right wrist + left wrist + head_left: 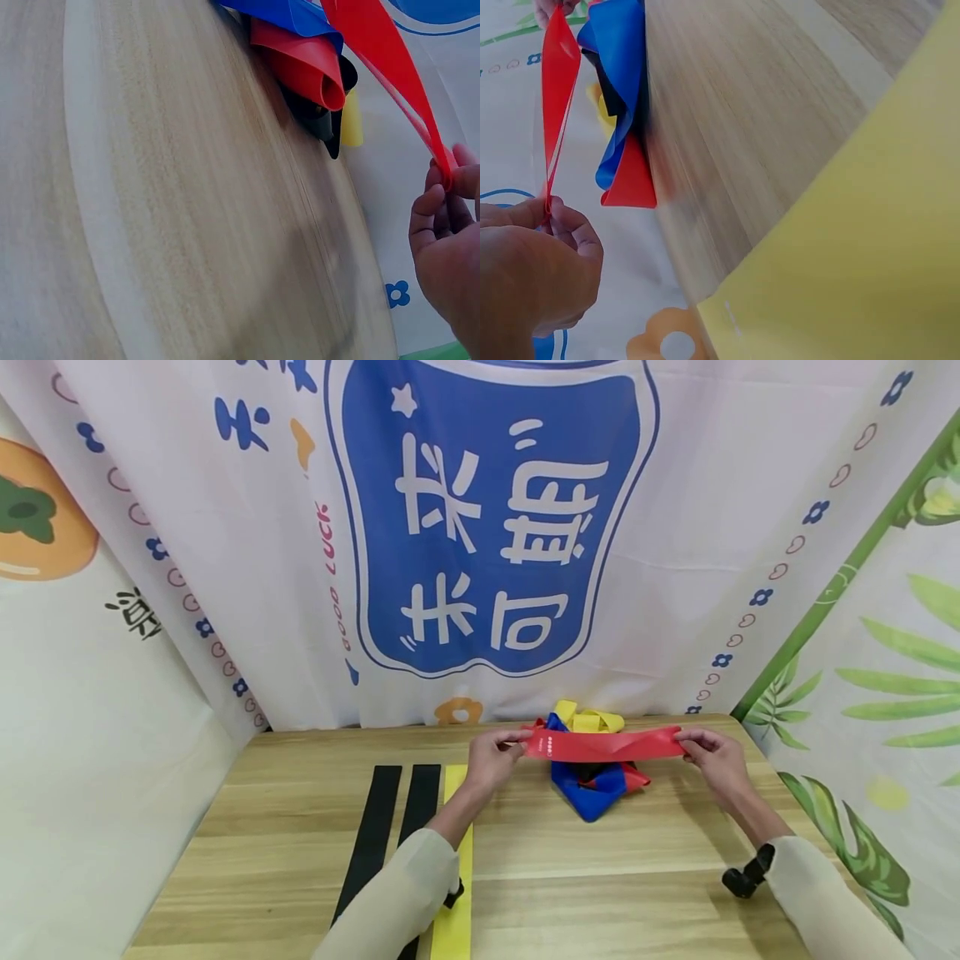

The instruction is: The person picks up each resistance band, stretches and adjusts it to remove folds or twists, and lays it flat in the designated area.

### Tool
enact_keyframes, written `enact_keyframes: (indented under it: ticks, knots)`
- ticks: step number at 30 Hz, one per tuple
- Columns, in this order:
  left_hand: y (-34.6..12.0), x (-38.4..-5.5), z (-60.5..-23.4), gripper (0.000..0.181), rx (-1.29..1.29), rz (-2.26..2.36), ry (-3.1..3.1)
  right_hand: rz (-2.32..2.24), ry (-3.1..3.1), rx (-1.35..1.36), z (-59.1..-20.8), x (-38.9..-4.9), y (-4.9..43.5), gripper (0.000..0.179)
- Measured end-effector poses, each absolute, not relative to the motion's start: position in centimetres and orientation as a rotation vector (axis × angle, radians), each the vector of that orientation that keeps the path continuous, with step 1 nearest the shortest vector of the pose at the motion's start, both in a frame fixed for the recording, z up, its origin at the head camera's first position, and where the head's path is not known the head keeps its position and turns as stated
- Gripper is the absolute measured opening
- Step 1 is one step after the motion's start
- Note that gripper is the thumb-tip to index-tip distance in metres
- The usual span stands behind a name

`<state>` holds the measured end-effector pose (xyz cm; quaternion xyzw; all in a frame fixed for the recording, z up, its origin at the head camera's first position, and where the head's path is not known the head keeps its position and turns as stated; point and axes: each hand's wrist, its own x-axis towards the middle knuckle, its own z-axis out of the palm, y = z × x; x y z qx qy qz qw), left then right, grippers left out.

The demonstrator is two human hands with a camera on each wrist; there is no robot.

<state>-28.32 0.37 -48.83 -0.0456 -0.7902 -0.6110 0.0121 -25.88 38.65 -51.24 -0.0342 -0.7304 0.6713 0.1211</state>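
A red elastic exercise band with white print near its left end is stretched level between both hands, above the table. My left hand pinches its left end between thumb and fingers; my right hand pinches the right end. Both wrist views show the band doubled, with two layers meeting at the fingertips. Behind and below it lies a crumpled pile of bands: a blue band, a yellow band, a red band and a black one. The red band partly hides this pile in the head view.
Two flat black strips and a yellow strip lie side by side on the wooden table, left of the pile. My left forearm crosses over them. A printed white curtain hangs along the table's back edge.
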Motion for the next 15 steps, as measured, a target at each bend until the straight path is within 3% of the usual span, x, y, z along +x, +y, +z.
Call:
enact_keyframes:
  ticks: [15]
  knots:
    - [-1.3,-27.8,-48.5,0.018,-0.149,-1.983,-2.391,1.831,-2.318,-0.059,-50.8,-25.3,38.2,0.034]
